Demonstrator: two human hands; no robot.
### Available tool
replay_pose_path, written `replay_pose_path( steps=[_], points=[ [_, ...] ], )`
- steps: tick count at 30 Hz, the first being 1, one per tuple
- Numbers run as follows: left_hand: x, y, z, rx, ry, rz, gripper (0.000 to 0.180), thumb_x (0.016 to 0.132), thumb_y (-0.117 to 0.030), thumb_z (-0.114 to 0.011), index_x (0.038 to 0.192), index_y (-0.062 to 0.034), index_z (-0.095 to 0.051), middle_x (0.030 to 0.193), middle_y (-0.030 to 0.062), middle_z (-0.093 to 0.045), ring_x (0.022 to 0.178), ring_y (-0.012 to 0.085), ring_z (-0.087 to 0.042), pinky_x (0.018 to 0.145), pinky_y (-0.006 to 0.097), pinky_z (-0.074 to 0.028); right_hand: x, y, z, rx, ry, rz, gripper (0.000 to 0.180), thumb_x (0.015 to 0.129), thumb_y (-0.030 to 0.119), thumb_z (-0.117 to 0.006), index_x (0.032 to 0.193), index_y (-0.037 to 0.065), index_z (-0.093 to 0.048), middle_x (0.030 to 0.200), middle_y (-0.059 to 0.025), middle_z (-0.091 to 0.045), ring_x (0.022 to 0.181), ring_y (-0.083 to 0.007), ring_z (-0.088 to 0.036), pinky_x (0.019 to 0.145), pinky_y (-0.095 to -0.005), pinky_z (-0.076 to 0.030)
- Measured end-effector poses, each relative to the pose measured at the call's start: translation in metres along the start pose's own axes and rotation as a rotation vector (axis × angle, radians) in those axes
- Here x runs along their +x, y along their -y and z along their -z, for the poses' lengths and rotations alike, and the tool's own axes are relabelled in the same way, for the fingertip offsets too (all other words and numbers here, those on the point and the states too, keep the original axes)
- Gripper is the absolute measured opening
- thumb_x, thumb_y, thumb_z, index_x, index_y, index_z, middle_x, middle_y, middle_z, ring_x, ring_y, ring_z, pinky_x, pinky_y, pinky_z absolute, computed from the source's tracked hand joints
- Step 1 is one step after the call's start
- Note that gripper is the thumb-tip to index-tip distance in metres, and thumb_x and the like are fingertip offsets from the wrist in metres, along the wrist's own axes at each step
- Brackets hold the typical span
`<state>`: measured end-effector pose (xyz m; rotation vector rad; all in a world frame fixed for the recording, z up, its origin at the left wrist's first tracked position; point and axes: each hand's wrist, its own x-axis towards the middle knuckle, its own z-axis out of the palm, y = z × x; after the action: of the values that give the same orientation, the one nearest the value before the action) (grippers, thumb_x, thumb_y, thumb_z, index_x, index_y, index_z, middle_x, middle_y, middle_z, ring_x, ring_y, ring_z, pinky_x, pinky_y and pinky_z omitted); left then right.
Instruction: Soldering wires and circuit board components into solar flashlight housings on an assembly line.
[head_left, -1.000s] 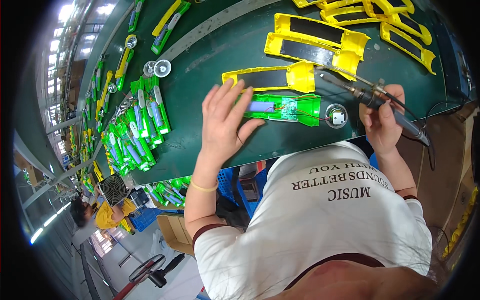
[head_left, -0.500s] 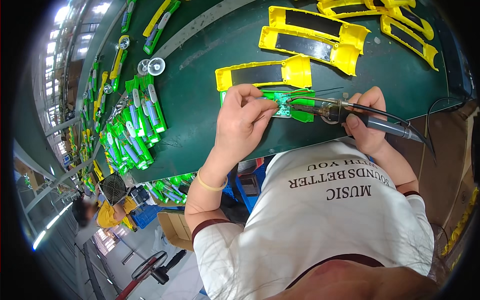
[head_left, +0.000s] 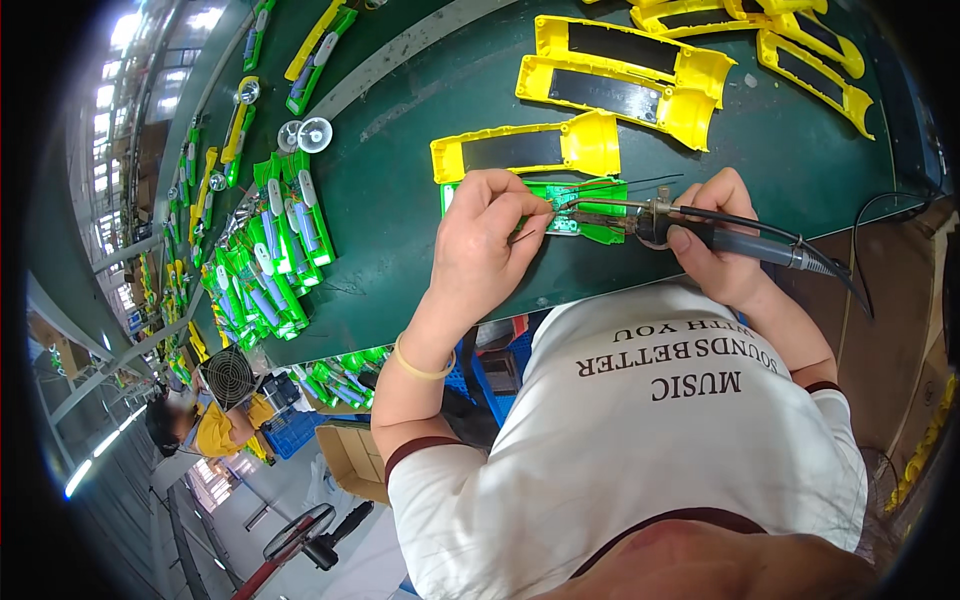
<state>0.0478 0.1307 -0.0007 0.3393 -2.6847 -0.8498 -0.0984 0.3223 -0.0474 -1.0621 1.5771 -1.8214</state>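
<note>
A green plastic housing (head_left: 605, 187) lies in front of me with a small green circuit board (head_left: 566, 226) inside it. Over its left part is my left hand (head_left: 487, 230), thumb and forefinger pinched at the board's edge on a thin wire, mostly hidden by the fingers. My right hand (head_left: 722, 240) grips a soldering iron (head_left: 765, 248) with a thin metal feed tube along it. The iron's tip reaches onto the board close to my left fingertips. Red and black wires stretch across the housing. Just beyond it sits a yellow shell (head_left: 595, 145) with a dark panel.
More yellow shells (head_left: 690, 120) lie on the far right of the green table (head_left: 400, 220). Several green housings with battery cells (head_left: 270, 250) are piled at the left, below clear round reflectors (head_left: 314, 135). The iron's black cord (head_left: 862, 290) loops off the right edge.
My right hand and the soldering iron have shifted left, bringing the tip closer to my left fingertips. My left hand stays pinched at almost the same spot.
</note>
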Motion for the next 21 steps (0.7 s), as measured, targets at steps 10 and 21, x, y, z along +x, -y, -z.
replay_pose_path(
  steps=[10,21],
  points=[
    [0.001,-0.005,0.001,-0.014,0.014,0.094,0.012,0.066,0.002,-0.068,0.076,-0.0036,-0.063,0.083,0.0065,-0.055,0.077,0.0196,-0.054,0.063,0.029,-0.045,-0.005,0.003,-0.001,0.263,-0.091,-0.098,0.026,0.082,0.006,-0.062,0.087,0.006,-0.037,0.077,-0.0045,-0.05,0.065,-0.006,-0.045,0.058,-0.0211,-0.04],
    [-0.005,-0.012,0.029,0.364,-0.127,0.03,0.04,0.06,-0.017,-0.078,0.093,-0.0048,-0.059,0.094,0.0092,-0.051,0.084,0.026,-0.052,0.07,0.034,-0.044,-0.006,0.002,0.002,0.293,-0.093,-0.071,0.026,0.084,0.007,-0.059,0.091,0.006,-0.035,0.077,-0.0056,-0.048,0.057,-0.0062,-0.043,0.05,-0.0202,-0.038]
  ],
)
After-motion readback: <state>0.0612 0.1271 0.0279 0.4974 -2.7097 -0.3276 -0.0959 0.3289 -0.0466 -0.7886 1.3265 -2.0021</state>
